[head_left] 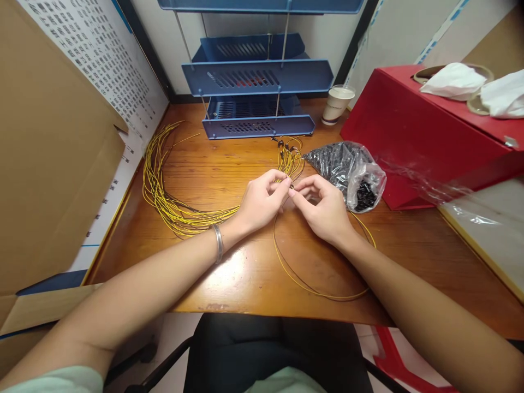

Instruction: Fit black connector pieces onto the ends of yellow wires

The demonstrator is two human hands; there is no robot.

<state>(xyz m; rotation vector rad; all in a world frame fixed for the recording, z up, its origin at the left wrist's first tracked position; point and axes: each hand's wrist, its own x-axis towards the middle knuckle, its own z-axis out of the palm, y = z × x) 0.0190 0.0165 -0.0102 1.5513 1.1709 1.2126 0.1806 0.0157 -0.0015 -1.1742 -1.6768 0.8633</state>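
Observation:
Fingertip to fingertip over the middle of the table, my left hand [264,201] and my right hand [321,210] are both closed in a pinch. Between them is a small black connector [291,187], mostly covered by the fingers. A thin yellow and black wire [323,296] runs from the hands in a wide loop toward the table's front edge. My left fingers appear to pinch the wire, and my right fingers the connector; the exact grip is partly hidden. Just beyond the fingers lies a bunch of wires with black connector ends [289,153].
A coiled bundle of yellow and black wires [161,204] lies at the left. Right of my hands sits a clear bag of small black parts [344,166]. Behind are blue tiered trays [257,126], a paper cup [338,105] and a red box [393,131]. Cardboard [49,153] stands left.

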